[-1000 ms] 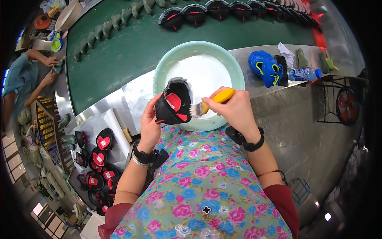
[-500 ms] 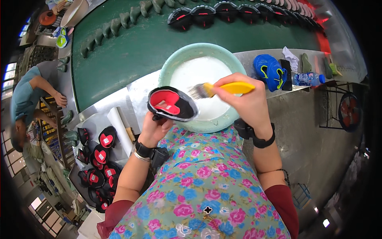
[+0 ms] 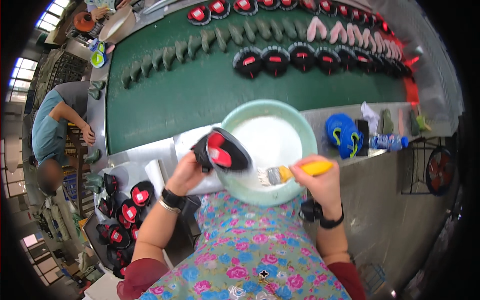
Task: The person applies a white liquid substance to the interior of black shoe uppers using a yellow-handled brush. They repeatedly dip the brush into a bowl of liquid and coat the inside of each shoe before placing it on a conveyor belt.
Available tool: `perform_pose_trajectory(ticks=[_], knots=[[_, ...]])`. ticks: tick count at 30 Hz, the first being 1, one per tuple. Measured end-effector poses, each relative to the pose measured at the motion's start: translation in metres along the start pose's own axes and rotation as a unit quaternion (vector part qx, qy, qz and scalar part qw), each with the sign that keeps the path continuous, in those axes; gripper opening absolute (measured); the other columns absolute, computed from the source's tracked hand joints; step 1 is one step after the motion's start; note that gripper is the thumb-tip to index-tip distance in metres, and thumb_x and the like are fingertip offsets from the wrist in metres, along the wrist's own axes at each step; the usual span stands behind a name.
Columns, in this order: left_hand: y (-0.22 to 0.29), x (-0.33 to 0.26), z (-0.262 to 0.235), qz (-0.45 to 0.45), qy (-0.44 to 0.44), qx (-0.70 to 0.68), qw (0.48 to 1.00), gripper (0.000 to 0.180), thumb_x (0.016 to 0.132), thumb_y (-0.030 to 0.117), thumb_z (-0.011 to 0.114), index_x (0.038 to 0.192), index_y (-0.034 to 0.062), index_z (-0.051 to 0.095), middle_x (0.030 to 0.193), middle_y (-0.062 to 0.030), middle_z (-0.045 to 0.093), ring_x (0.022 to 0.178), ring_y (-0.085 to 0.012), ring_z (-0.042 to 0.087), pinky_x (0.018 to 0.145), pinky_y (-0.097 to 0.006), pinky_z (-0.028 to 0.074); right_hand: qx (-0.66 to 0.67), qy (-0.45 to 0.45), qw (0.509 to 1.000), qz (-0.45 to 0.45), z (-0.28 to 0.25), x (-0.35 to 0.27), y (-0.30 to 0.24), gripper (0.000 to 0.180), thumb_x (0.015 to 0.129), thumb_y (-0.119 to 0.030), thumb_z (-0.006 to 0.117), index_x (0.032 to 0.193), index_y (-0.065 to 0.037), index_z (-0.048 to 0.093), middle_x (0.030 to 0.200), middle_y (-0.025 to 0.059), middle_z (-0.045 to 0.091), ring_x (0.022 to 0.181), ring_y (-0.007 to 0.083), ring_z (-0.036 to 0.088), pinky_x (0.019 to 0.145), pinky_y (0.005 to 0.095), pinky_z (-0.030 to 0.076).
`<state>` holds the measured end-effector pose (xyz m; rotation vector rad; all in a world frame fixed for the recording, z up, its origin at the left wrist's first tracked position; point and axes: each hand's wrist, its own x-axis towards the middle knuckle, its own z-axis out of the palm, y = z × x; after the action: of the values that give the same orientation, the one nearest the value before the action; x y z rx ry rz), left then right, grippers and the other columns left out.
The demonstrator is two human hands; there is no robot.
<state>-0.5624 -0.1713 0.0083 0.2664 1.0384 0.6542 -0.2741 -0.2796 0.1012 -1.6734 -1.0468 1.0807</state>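
Note:
My left hand (image 3: 186, 173) is closed on a black shoe upper (image 3: 239, 157) with a red lining, tilted over the left rim of a pale green basin (image 3: 309, 131). White liquid (image 3: 272, 135) fills much of that basin. In my right hand (image 3: 320, 184), the fingers wrap the yellow handle of a paintbrush (image 3: 286, 173). Its bristles, whitened at the tip, are over the near part of the basin, just right of the upper and apart from it. Whether the bristles touch the liquid I cannot tell.
Across the green belt (image 3: 170, 112) run rows of black-and-red uppers (image 3: 275, 61), dark green shoe lasts (image 3: 192, 46) and pink insoles (image 3: 316, 30). Loose uppers (image 3: 129, 214) lie left. Blue shoe (image 3: 343, 134), phone (image 3: 362, 135) and bottle (image 3: 385, 142) sit right. Another person (image 3: 52, 120) works far left.
The brush has moved from beside the upper's top edge down to the near part of the basin. The upper is tilted more steeply. My view has shifted, showing more of the belt.

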Motion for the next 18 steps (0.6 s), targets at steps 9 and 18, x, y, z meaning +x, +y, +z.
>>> perform_pose_trajectory(ticks=[9, 18], knots=[[0.088, 0.266, -0.006, 0.257, 0.030, 0.057, 0.964, 0.055, 0.085, -0.011, 0.047, 0.128, 0.0149, 0.024, 0.112, -0.0176, 0.053, 0.099, -0.0296, 0.061, 0.082, -0.044, 0.056, 0.081, 0.091, 0.988, 0.098, -0.010, 0.025, 0.013, 0.010, 0.081, -0.005, 0.071, 0.084, 0.002, 0.066, 0.065, 0.0038, 0.063, 0.057, 0.0076, 0.058, 0.052, 0.0204, 0.044], [0.091, 0.130, -0.101, 0.096, -0.029, 0.250, 0.963, 0.049, 0.093, 0.013, 0.056, 0.138, 0.0037, 0.040, 0.123, -0.0163, 0.055, 0.109, -0.0275, 0.058, 0.094, -0.036, 0.048, 0.026, 0.092, 0.993, 0.075, 0.001, 0.041, 0.011, 0.006, 0.083, -0.001, 0.066, 0.087, 0.003, 0.066, 0.080, 0.0052, 0.061, 0.064, 0.0093, 0.056, 0.056, 0.0213, 0.043]])
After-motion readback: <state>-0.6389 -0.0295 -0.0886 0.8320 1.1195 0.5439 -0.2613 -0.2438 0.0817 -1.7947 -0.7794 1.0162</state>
